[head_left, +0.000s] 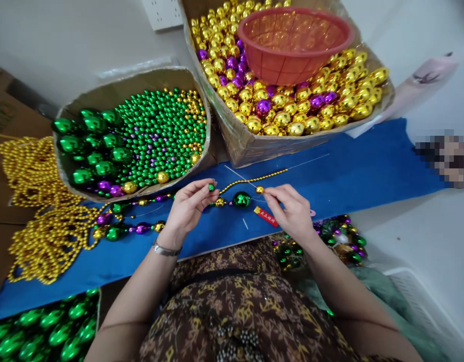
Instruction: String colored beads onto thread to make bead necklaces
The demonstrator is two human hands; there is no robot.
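Note:
My left hand (192,203) pinches a small green bead (211,188) between thumb and fingers. Opposite it, my right hand (290,208) is closed at the fingertips on a gold bead (259,190). A thin pale needle or stiff thread (237,174) slants from that bead up to the left. Between my hands, a large green bead (241,199) lies on the blue cloth (212,229) beside a smaller gold bead (220,201). A string of tiny gold beads (254,178) stretches away behind them. Strung green, purple and gold beads (141,228) lie left of my left hand.
A cardboard box (137,83) of mostly green beads stands back left. Beside it, a larger box (247,146) of gold and purple beads carries a red basket (284,65). Gold bead strands (47,246) lie at left. A red packet (266,216) sits near my right hand.

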